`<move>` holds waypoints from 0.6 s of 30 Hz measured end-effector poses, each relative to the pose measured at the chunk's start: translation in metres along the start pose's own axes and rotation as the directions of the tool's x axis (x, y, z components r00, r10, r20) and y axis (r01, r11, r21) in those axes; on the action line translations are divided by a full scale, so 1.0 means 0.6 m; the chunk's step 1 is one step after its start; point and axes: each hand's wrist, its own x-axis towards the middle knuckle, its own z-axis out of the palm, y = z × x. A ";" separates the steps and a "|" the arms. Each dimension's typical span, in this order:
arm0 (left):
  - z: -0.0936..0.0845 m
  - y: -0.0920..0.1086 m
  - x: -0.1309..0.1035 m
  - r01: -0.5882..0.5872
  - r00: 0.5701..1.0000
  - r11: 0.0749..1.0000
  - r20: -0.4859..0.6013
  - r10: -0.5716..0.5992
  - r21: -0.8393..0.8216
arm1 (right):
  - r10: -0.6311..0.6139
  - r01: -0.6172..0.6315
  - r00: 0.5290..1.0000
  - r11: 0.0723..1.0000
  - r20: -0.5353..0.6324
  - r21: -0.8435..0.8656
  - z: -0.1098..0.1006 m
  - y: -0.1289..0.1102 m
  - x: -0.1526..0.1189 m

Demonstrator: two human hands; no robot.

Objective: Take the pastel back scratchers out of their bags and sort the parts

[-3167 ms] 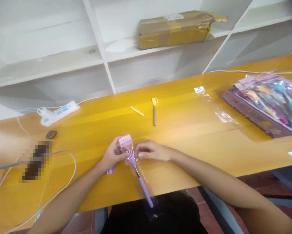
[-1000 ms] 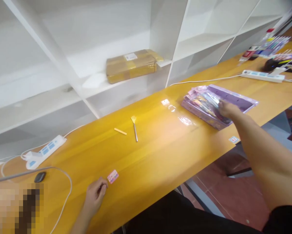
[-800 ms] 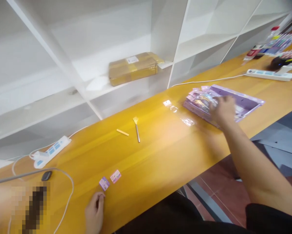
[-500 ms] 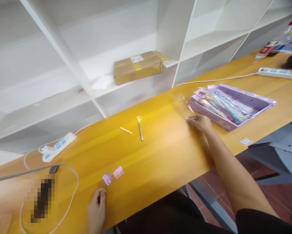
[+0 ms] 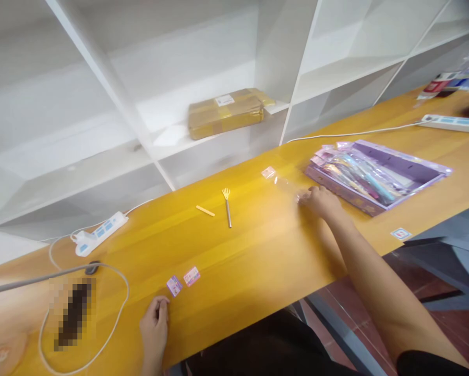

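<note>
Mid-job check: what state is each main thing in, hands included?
Left hand: loosely curled
Right hand: at clear wrapper, grip unclear
Clear wrapper: stretched out
Purple box: open, partly filled with packaged items
Claw-headed tool: unwrapped, lying flat
Yellow stick: lying flat
Purple-edged card: lying flat
Pink-edged card: lying flat
Cardboard carton: taped
Left power strip: adapter plugged in

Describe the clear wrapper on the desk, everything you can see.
The clear wrapper looks like thin, glossy plastic, with a few white glints and a small pinkish header card at its far end. It is narrow and looks flat, lying slantwise on the yellow-brown desk, left of the purple tray. The right grip's fingertips are at its near end; whether they pinch it is unclear. Its edges are too faint to trace.
</note>
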 end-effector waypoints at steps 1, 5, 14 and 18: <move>0.002 0.001 0.002 -0.007 1.000 1.000 -0.016 0.008 0.015 | -0.022 0.020 0.999 0.999 -0.040 -0.047 0.000 -0.012 0.000; 0.013 0.014 0.023 -0.121 0.965 0.981 -0.215 0.152 0.153 | -0.249 0.246 0.958 0.969 -0.141 -0.035 0.006 -0.100 -0.015; 0.085 0.068 0.016 -0.340 0.928 0.757 0.068 0.367 0.558 | -0.403 0.394 0.915 0.893 -0.001 0.218 0.108 -0.340 -0.120; 0.126 0.095 0.042 -0.431 0.896 0.670 0.200 0.397 0.604 | -0.400 0.407 0.913 0.885 -0.076 0.228 0.145 -0.407 -0.153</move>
